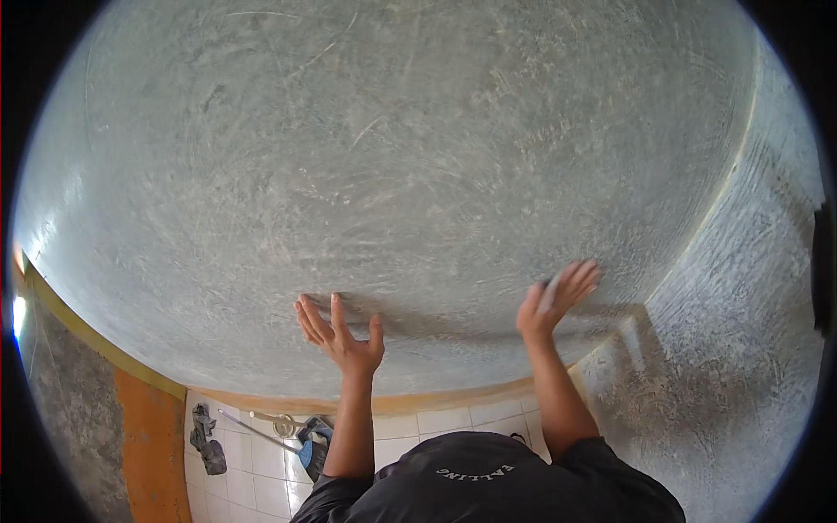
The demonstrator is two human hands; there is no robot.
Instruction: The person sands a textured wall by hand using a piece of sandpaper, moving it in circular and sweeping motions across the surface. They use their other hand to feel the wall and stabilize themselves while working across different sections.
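White and thin, a blurred piece (548, 295) sits gripped in the right hand (561, 298), right up by the grey wall (410, 174)! Left hand (349, 347) there too, fingers spread wide; down below lies the tiled floor (397, 427).

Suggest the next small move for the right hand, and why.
Probably a short rub of the pale piece across the wall: the right hand appears to hold it close to that scratched surface, while the left hand, spread at the wall, could steady the body. Blur hides what the piece is.
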